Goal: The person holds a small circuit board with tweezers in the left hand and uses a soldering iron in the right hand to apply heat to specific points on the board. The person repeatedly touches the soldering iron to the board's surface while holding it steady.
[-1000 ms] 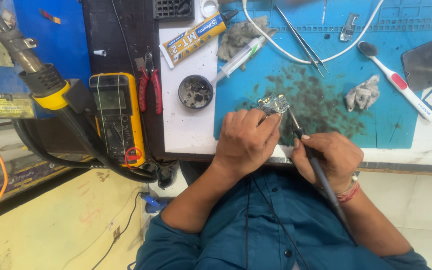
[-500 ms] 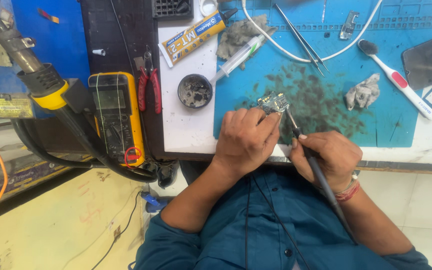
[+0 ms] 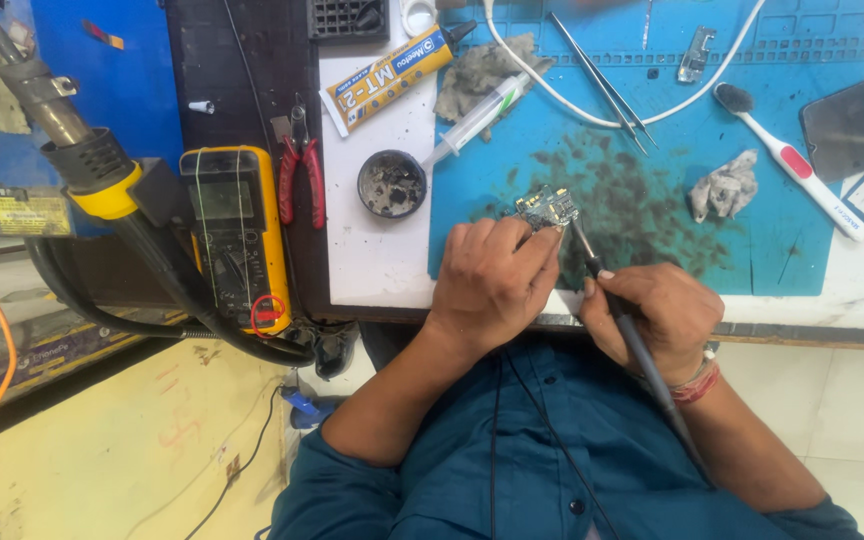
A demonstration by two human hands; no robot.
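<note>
Small circuit board (image 3: 546, 207) pinned at the left hand's (image 3: 492, 280) fingertips, soldering iron (image 3: 612, 300) tip touching it

The board lies on the blue mat (image 3: 802, 100) just beyond the left fingers, which close on its edge; the right hand (image 3: 652, 315) grips the iron like a pen. Left of the left hand sit a round flux tin (image 3: 391, 184), red pliers (image 3: 302, 175) and a yellow multimeter (image 3: 235, 235)
</note>
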